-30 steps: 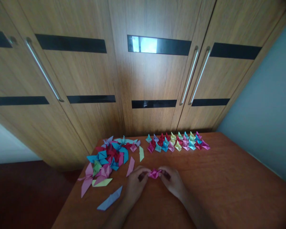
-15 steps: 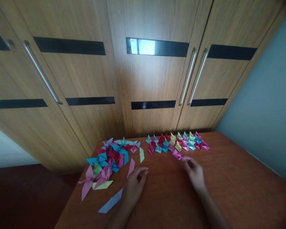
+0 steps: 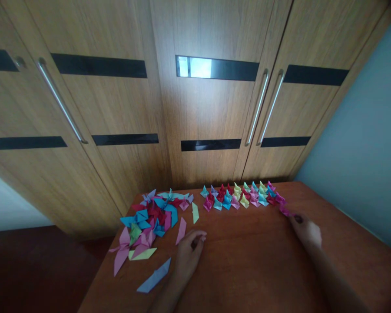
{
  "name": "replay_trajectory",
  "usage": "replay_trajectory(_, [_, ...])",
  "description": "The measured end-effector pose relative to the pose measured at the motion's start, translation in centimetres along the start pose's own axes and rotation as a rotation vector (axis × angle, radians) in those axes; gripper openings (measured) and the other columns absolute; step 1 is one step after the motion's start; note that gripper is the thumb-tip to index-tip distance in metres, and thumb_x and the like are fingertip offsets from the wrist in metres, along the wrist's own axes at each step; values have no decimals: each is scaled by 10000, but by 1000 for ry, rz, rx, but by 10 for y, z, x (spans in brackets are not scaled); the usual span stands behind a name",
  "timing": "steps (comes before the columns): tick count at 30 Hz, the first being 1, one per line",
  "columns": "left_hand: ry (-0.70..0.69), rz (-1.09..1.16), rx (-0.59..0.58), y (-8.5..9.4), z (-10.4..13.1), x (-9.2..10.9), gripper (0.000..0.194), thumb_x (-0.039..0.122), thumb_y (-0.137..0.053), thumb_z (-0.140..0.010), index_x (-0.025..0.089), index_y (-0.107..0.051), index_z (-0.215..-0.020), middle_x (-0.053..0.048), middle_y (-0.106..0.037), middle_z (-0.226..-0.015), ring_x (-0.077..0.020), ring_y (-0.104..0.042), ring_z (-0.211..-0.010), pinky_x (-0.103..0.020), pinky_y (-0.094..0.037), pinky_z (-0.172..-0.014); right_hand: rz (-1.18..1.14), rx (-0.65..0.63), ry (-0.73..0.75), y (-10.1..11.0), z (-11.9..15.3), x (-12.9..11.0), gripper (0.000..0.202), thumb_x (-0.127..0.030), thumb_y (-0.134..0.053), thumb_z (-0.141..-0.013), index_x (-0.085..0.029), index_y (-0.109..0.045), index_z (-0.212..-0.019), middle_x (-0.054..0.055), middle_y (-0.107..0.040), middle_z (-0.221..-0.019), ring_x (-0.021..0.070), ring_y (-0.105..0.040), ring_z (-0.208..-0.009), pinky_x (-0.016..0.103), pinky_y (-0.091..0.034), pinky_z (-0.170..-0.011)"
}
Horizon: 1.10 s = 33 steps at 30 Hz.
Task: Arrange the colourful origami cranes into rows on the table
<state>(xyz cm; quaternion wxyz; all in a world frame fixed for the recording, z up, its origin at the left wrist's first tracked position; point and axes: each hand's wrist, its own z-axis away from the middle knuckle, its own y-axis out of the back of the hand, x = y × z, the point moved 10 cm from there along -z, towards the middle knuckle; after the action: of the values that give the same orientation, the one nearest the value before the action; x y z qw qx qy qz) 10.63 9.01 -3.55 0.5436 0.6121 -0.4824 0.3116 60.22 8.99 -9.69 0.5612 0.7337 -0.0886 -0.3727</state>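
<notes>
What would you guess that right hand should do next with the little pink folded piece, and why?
Probably set it down and let go: the right hand holds the pink piece right at the end of the row of folded pieces.

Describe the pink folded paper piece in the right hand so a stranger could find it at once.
Start at the reddish-brown wooden table and find the double row of small folded paper pieces along its far edge. Follow it to its right end, where the right hand pinches a pink folded paper piece. It alone sits in fingertips, just outside the row.
</notes>
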Motion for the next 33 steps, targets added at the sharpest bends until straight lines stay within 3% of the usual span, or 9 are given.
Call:
replay_trajectory(11, [1, -32, -12, 0, 0, 4, 193, 295, -506, -830, 219, -671, -896, -35, -688, -895, -193, -625, -849, -302, -493, -769, 196, -113, -78, -11, -12, -10, 538, -578, -327, -824, -224, -611, -1112, 161, -664, -964, 323, -637, -877, 389, -485, -673])
replay_trajectory(33, [36, 1, -48, -3, 1, 3, 304, 416, -463, -867, 201, -667, -935, -62, -684, -894, -195, -624, -779, -293, -501, -717, 232, -127, -17, -11, -11, -26, 507, -561, -321, -837, -220, -632, -1047, 173, -659, -997, 335, -635, -882, 427, -483, -688])
